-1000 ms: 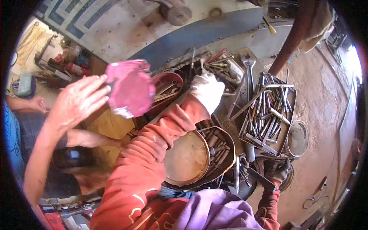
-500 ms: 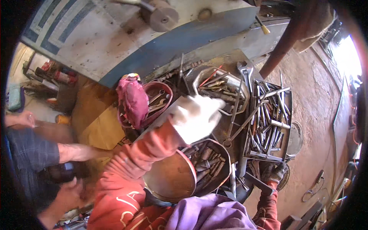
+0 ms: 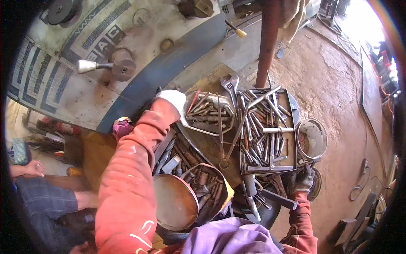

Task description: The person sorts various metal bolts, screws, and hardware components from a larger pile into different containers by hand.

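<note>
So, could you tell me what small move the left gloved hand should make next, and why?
Probably lower the left hand a little to the right, into the small metal tray of loose tools beside it. The white-gloved hand hovers at that tray's left edge with nothing visible in its grip, and the tools lie just beside the fingers. The right hand already rests at the corner of the long tray of rods.

a metalworking workshop is shown. a large grey machine (image 3: 139, 51) with a lever handle (image 3: 86, 66) is seen at the top. metal trays (image 3: 292, 127) are packed with rods and bits, a wrench (image 3: 230, 84) is laid beside them, and a bare dirt floor (image 3: 338, 84) is seen at right.
</note>
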